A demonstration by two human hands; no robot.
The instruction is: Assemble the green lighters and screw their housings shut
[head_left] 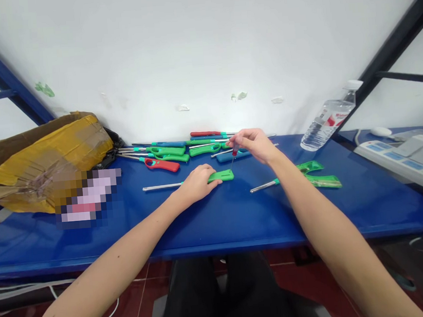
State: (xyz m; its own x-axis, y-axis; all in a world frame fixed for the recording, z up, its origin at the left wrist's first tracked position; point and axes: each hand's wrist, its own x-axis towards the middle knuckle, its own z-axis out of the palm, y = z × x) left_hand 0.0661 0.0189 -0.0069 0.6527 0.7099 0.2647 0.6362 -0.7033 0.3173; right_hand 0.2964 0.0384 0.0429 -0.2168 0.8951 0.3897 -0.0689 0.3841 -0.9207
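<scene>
A green long-necked lighter (pixel 224 176) lies on the blue table, its metal tube pointing left. My left hand (pixel 198 182) is closed around its middle and presses it down. In my right hand (pixel 253 143) is a screwdriver (pixel 235 150) with a red handle, gripped in the fingers. The screwdriver's thin shaft slants down, and its tip meets the handle's right end. Right of my hands rests another green lighter (pixel 323 181), its handle split into two spread halves, partly behind my right forearm.
Several lighters, among them a red one (pixel 162 165) and a green one (pixel 169 152), lie along the wall. A taped cardboard box (pixel 51 166) and a blurred pale packet (pixel 93 192) sit left. To the right are a water bottle (pixel 327 120) and a power strip (pixel 405 162).
</scene>
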